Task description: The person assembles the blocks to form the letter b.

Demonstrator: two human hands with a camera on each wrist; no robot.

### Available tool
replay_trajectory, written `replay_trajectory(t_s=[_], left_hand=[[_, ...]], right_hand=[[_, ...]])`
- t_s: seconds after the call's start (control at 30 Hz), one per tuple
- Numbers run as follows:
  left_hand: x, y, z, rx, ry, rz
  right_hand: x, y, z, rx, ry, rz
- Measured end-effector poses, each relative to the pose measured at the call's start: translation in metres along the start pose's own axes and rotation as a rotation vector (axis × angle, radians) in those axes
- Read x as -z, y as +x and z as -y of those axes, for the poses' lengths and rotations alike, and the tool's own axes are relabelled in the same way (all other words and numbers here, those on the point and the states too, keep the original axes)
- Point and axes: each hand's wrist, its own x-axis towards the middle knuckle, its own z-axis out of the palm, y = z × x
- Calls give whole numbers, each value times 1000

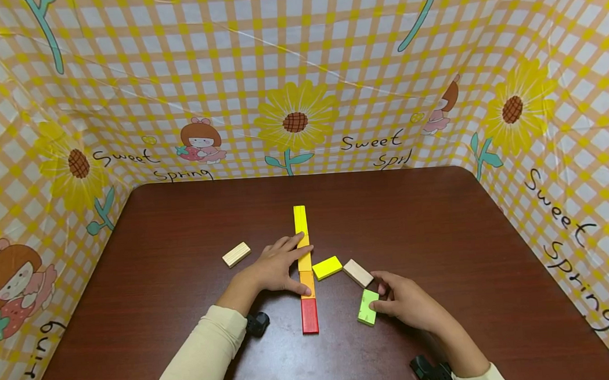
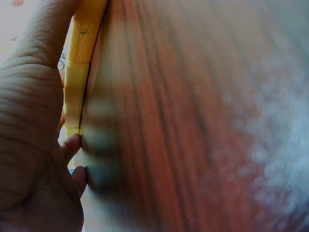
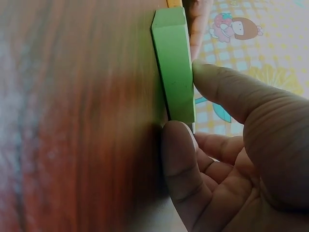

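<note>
My left hand [image 1: 276,266] spreads over a straight row of flat wooden blocks, fingertips touching them. Its thumb lies on the orange block [image 1: 306,278]; two fingers reach the light orange block [image 1: 305,260] and the end of the yellow block [image 1: 300,218]. A red block [image 1: 309,316] forms the row's near end. My right hand [image 1: 408,301] has its thumb on the edge of a green block [image 1: 367,312] lying flat, a fingertip at the block's end [image 3: 175,72]. A plain wood block [image 1: 358,273] lies by that hand's forefinger, beside a bright yellow block [image 1: 327,267] angled against the row.
Another plain wood block [image 1: 236,254] lies left of the row. Black wrist cameras [image 1: 257,324] hang under both wrists, close over the dark brown table [image 1: 181,221]. A checked, flower-printed cloth [image 1: 223,61] surrounds the table's back and sides.
</note>
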Motion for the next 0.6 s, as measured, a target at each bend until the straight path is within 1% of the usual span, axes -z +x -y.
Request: replay_trajectory(t_s=[0.13, 0.37, 0.6], left_hand=[[-1, 1, 1, 2, 0, 1], [-2, 2, 2, -8, 10, -8], [-3, 2, 3, -10, 9, -9]], right_hand=[[-1, 0, 0, 2, 5, -4], [-2, -1, 1, 4, 46, 11], [-4, -2, 2, 4, 30, 7]])
